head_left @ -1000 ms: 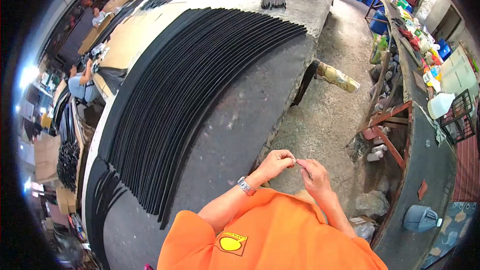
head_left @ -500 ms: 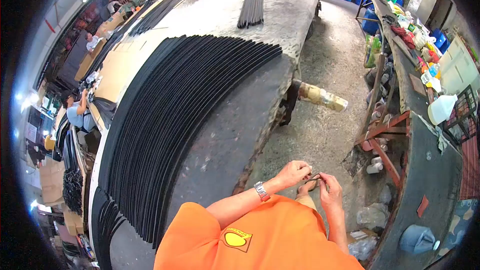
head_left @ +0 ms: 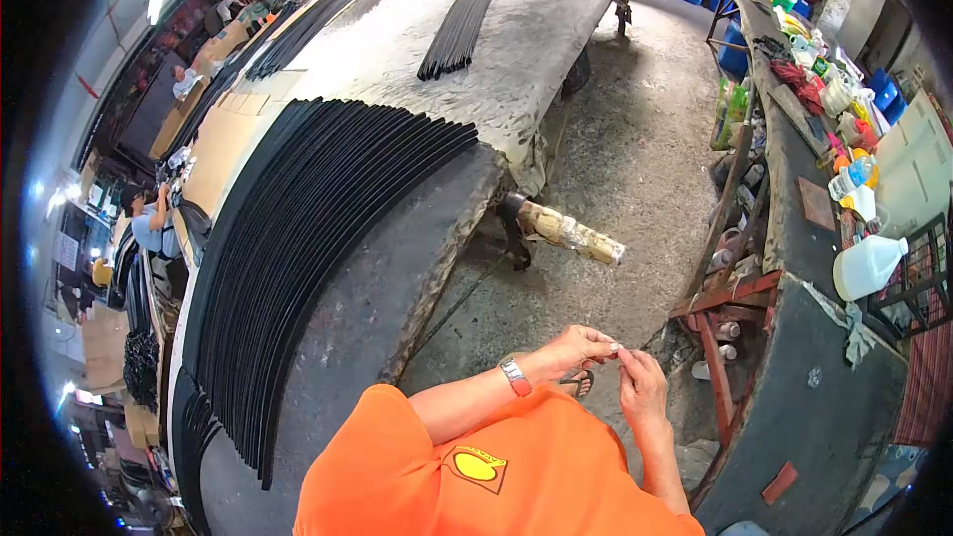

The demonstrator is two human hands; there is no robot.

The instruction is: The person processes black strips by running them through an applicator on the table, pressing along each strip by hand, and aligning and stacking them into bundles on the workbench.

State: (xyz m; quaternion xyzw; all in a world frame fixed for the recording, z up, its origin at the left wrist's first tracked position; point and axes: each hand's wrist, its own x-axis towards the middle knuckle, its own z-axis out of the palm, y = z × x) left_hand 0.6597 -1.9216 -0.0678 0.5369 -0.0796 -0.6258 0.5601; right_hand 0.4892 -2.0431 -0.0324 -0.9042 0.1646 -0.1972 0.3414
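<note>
My left hand (head_left: 574,351), with a metal watch (head_left: 514,376) at its wrist, is closed in a pinch in front of my orange shirt (head_left: 467,467). My right hand (head_left: 643,385) is pinched too, its fingertips meeting those of the left. Whatever lies between the fingertips is too small to make out. Both hands are over the floor, right of the table. On the dark end of the table (head_left: 347,347), many long black strips (head_left: 308,208) lie side by side in a curved row. A smaller bundle of strips (head_left: 467,20) lies farther up the table.
A wrapped roller end (head_left: 571,233) juts from the table's side over the aisle floor (head_left: 635,169). On the right bench (head_left: 814,417) are a white jug (head_left: 869,266), a black crate (head_left: 918,273) and a reddish piece (head_left: 780,483). Co-workers, one in a light shirt (head_left: 151,223), are at the left and far back.
The view has shifted along the aisle, so the table and its strips appear farther left. My hands stay close together; a thin dark item seen between them half a second ago is no longer distinguishable.
</note>
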